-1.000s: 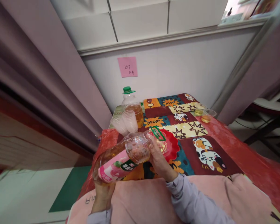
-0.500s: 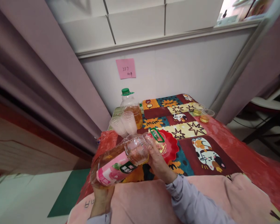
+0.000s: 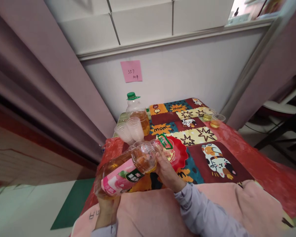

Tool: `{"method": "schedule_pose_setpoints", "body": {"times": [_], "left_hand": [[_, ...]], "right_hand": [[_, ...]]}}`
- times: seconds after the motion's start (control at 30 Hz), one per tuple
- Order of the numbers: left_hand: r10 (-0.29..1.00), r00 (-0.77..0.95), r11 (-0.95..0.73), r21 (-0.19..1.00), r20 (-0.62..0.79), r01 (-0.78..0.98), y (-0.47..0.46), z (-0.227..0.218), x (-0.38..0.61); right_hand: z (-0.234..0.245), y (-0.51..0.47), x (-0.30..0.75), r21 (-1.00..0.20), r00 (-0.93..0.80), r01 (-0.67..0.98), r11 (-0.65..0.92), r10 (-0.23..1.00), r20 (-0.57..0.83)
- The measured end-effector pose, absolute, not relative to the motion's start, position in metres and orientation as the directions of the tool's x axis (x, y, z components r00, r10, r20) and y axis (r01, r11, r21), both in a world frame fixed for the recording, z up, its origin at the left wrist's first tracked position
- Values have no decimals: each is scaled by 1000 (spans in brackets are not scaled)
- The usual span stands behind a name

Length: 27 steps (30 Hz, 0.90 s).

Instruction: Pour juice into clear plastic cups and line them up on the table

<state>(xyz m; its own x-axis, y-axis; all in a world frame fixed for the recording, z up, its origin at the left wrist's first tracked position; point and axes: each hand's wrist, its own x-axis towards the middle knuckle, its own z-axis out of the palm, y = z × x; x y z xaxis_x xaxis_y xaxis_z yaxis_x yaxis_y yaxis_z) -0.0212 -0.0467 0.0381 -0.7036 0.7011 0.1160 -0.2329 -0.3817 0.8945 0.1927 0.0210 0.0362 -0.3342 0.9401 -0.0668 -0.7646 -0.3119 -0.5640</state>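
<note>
A large clear plastic bottle of amber liquid, with a pink label and a green ring handle at its neck, lies tilted with its mouth toward the right. My left hand supports its base end from below; most of those fingers are hidden under the bottle. My right hand is closed around the neck side. Beneath the mouth is a red scalloped dish; something clear seems to stand in it, partly hidden by the neck. Stacks of clear plastic cups rest beyond the bottle.
A second bottle with a green cap stands upright at the back left. Two cups with yellowish liquid sit at the right table edge. Patterned mats cover the red tablecloth; pink cloth lies in front.
The view has shifted slightly. Both hands keep their hold on the tilted bottle, which has hardly moved.
</note>
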Motion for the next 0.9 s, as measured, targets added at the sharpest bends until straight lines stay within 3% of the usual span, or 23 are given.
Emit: {"method": "schedule_pose_setpoints", "body": {"times": [0.9], "left_hand": [[676, -737, -336, 897, 16, -289, -50, 38, -19]], "right_hand": [[37, 23, 193, -552, -377, -758, -348, 924, -64]]}}
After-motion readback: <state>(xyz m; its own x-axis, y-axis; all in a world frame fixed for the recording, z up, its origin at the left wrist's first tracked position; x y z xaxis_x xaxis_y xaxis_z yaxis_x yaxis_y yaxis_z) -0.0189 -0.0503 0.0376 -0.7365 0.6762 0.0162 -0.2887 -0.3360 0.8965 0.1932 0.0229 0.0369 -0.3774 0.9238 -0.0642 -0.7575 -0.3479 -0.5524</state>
